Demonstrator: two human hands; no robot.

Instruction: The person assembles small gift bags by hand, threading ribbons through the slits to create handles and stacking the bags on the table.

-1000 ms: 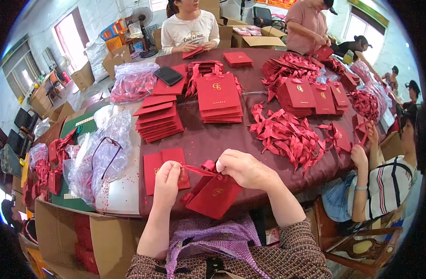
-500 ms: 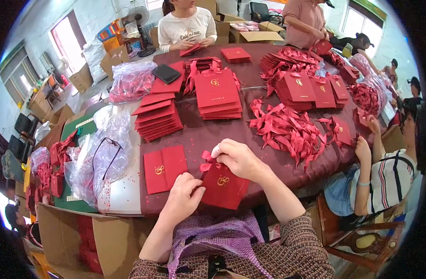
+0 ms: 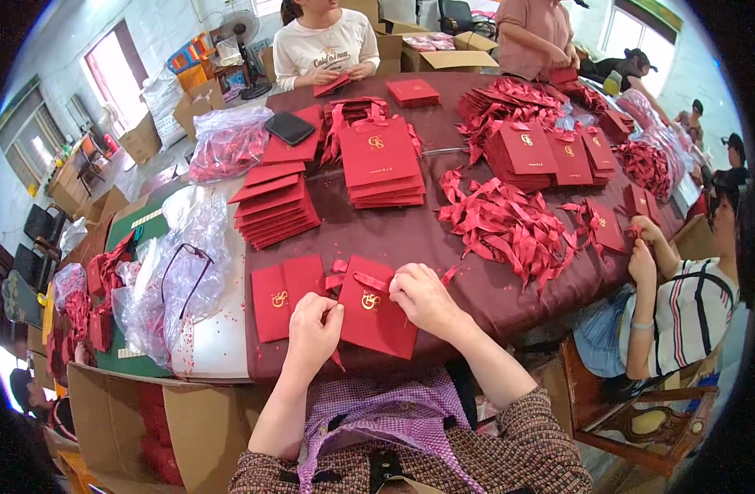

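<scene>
A small red paper bag with a gold emblem lies tilted at the table's near edge. Across its upper part runs a red ribbon, its right end pinched between the fingertips of my right hand. My left hand is closed at the bag's left edge; a ribbon tail pokes out below it, and its grip is partly hidden. Just left lies another flat red bag with a gold emblem, partly behind my left hand.
Beyond my hands stand stacks of red bags and folded red pieces. A heap of loose ribbons lies to the right. A phone, eyeglasses on plastic bags and an open carton are leftward. Co-workers sit around the table.
The bag has shifted left and up onto the table. My right hand has moved from the bag's top to its right side, drawing the ribbon across. My left hand has shifted slightly left.
</scene>
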